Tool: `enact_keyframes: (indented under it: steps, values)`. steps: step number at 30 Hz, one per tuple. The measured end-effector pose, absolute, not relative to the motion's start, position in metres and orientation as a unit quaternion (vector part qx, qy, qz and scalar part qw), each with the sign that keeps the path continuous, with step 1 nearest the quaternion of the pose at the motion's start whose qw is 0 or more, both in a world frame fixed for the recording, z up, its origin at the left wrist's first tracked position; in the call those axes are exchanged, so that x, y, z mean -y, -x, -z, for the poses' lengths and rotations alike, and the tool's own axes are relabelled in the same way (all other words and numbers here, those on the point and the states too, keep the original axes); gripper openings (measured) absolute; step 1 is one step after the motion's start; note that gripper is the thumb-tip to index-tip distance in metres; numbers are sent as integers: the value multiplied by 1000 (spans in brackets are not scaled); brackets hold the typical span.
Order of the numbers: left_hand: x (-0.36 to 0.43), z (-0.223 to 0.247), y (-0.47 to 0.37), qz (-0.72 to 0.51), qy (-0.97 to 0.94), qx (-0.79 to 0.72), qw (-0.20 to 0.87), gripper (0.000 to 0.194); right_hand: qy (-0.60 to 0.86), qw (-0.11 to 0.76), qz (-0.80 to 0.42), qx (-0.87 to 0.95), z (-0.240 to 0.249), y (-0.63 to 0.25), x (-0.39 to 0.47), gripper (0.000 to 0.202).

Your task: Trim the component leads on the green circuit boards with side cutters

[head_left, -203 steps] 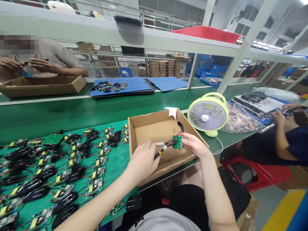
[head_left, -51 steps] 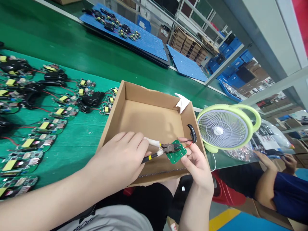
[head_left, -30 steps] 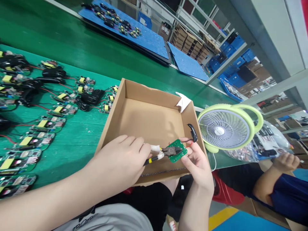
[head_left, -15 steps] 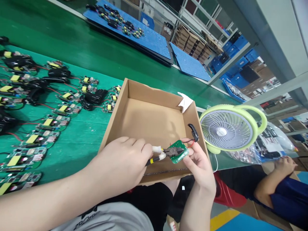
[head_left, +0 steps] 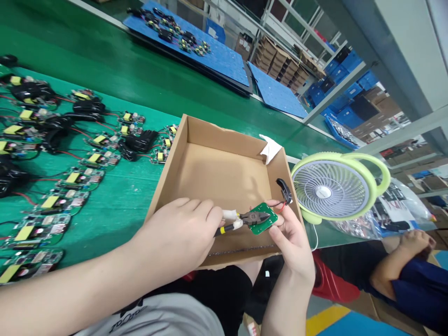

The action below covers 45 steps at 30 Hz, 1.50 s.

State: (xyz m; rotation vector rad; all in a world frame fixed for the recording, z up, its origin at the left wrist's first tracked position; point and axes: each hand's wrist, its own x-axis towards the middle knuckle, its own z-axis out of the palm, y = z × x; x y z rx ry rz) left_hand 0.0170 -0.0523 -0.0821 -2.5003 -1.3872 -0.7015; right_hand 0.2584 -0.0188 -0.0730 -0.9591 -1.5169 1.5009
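My left hand (head_left: 185,233) is wrapped round the handles of diagonal cutters (head_left: 257,218), one grip white and one black and yellow. Their jaws lie over the face of a small green circuit board (head_left: 263,225); whether they bite on a lead I cannot tell. Between thumb and fingers, my right hand (head_left: 292,233) holds that board by its right edge. Red and black wires run from the board to a black curved part (head_left: 284,190) above my right fingers. Both hands are over the near right part of a shallow cardboard box (head_left: 224,127), with dark clippings along its near side.
On the green mat at left lie several circuit boards (head_left: 73,178) with black wire bundles. A green fan (head_left: 331,186) stands right of the box. Blue boards (head_left: 224,60) at the back carry more assemblies. Another person's arm (head_left: 394,266) rests at the far right.
The circuit board and the cutters have shifted slightly to the right and tilted a little. Both hands keep their hold.
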Motion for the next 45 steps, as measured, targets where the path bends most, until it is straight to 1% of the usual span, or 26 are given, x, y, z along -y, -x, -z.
enact_keyframes:
  steps: [3,8,10,12,15,20,23,27,33,39,45]
  values:
    - [53,82,-16,235,848,466,95,21,383,395,-593,588,72,-259,20,27]
    - [53,83,-17,227,848,467,107,21,334,381,-629,589,70,-261,21,40]
    - [52,84,-17,222,851,464,112,21,331,394,-622,590,72,-261,20,37]
    - [52,83,-17,214,854,462,109,20,344,408,-612,584,74,-260,19,30]
    - [52,80,-15,205,858,463,87,18,370,427,-604,562,77,-260,16,27]
    - [55,72,-10,188,853,486,32,16,423,413,-649,478,71,-262,13,40]
    - [55,72,-6,198,848,492,3,16,416,415,-672,451,65,-260,12,41]
    - [56,72,-3,195,853,483,12,15,385,429,-674,462,66,-251,13,37]
    - [56,71,-3,168,863,476,10,15,380,452,-676,440,80,-239,13,43]
    - [53,73,-8,149,866,478,10,13,388,457,-672,435,81,-240,12,48]
    - [53,74,-9,146,859,491,11,15,393,456,-663,445,83,-239,10,47]
